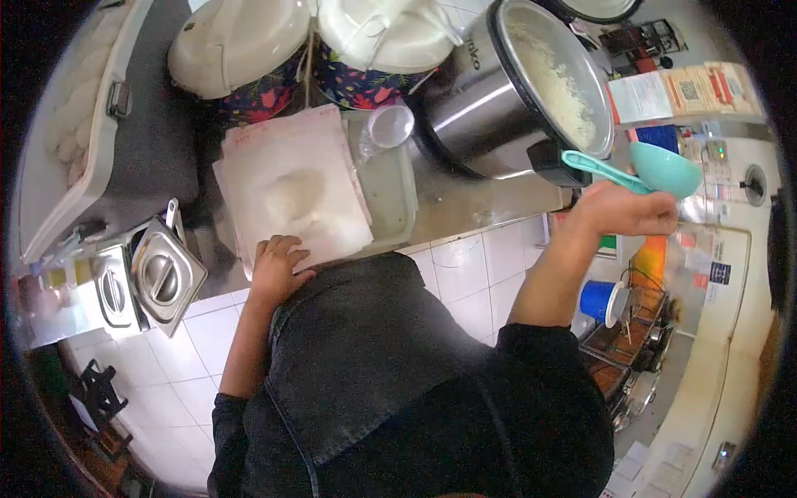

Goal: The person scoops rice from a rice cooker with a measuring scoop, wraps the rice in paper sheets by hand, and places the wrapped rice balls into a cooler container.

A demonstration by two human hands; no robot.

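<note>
My right hand is raised at the right, its fingers wrapped round a turquoise ladle. The ladle's handle points left, toward the rim of a steel rice cooker full of white rice. Lower at the left, my left hand lies with fingers spread on the near edge of a stack of pale paper sheets. A low whitish mound, perhaps rice, sits on the top sheet.
Beside the paper are a clear plastic cup and a translucent tray. Two white-lidded containers stand behind. Lidded steel pans are at the left, below a large grey box. A cardboard box is at the right.
</note>
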